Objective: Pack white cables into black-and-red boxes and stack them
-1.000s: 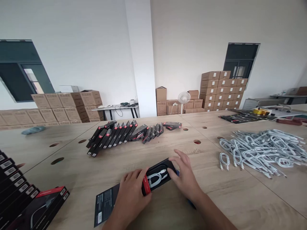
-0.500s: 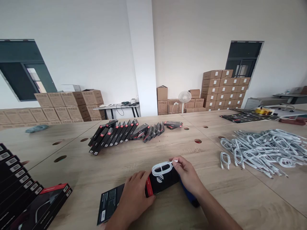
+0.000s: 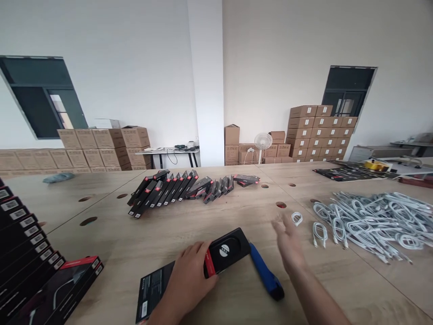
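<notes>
My left hand (image 3: 191,275) grips a black box (image 3: 233,253) with a red band. Its tray end, which has a pale round mark and a recess, reaches out to the right of the fingers. A printed panel (image 3: 149,293) shows on the other side of that hand. Over the table, my right hand (image 3: 287,243) is open and somewhat blurred, holding nothing. Just past its fingertips a small coiled white cable (image 3: 297,219) appears, on or just above the table. Between the box and my right wrist lies a blue tool (image 3: 266,273) with a black end.
White coiled cables (image 3: 368,225) are heaped on the right. Several slim black boxes (image 3: 169,189) stand or lean along the table's far side. At the left is a row of larger black boxes (image 3: 30,239). Holes (image 3: 88,221) are cut in the tabletop. Cartons (image 3: 314,131) are stacked behind.
My right hand has let go of the coiled white cable and moved right. The cable is off the box, now beyond that hand. My left hand keeps its grip.
</notes>
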Available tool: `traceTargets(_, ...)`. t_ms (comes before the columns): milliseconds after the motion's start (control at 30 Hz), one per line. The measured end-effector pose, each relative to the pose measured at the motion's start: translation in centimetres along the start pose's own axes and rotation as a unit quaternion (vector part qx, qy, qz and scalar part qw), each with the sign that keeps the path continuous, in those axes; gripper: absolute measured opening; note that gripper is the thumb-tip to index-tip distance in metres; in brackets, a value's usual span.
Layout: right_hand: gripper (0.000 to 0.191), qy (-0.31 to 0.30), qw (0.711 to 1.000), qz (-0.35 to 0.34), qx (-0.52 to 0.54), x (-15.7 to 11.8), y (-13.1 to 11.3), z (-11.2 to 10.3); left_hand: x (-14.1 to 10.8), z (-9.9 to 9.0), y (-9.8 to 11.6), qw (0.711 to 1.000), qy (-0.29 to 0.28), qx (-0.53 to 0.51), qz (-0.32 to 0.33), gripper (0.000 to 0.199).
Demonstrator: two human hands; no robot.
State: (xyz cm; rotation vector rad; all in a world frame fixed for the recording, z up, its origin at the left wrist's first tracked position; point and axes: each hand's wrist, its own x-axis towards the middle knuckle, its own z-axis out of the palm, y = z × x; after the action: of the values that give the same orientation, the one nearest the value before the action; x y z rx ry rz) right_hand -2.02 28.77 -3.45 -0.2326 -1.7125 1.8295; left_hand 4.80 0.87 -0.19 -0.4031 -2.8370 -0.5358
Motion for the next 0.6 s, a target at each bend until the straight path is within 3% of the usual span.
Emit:
traceTargets(167,0.046,-0.173,0.985,-0.011,0.016,-4.0,-1.6,2.9,0.0,0.0,-0.5,0.997,0.074,-0.018,0.032,0.067)
traceTargets(300,0.047,-0.244,0.968,-0.016,0.049,-5.1,-2.7,3.2,0.1,0.0,-1.2,0.992,0.109,-0.015,0.065,0.076)
traceTargets(600,0.043,-0.396,0.900,0.077,0.167,-7.7,-2.5,4.5,-0.5,-1.0,-0.7,0.988,0.079,-0.058,0.121,0.089)
